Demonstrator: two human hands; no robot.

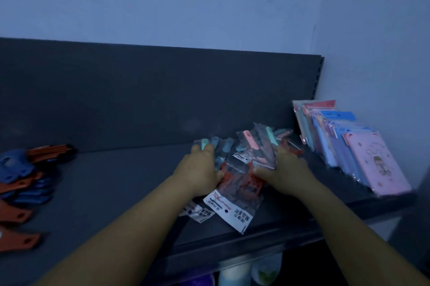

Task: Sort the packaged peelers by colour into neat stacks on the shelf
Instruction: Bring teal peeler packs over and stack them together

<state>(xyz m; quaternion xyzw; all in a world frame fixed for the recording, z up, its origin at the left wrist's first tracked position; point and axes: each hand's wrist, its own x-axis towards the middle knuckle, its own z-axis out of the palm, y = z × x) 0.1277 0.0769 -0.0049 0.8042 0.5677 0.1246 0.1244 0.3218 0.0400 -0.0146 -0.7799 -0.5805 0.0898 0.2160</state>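
Dimly lit, both hands' grip on packaged peelers (242,169), left hand (200,169), right hand (286,169), dark shelf (111,192).

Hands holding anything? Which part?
Both grip the heap of packaged peelers: left hand on its left side, right hand on its right side.

The dark shelf (130,183) bears orange-and-blue tools (21,183) left; packaged peelers (242,169) centre; notebooks (363,153) right.
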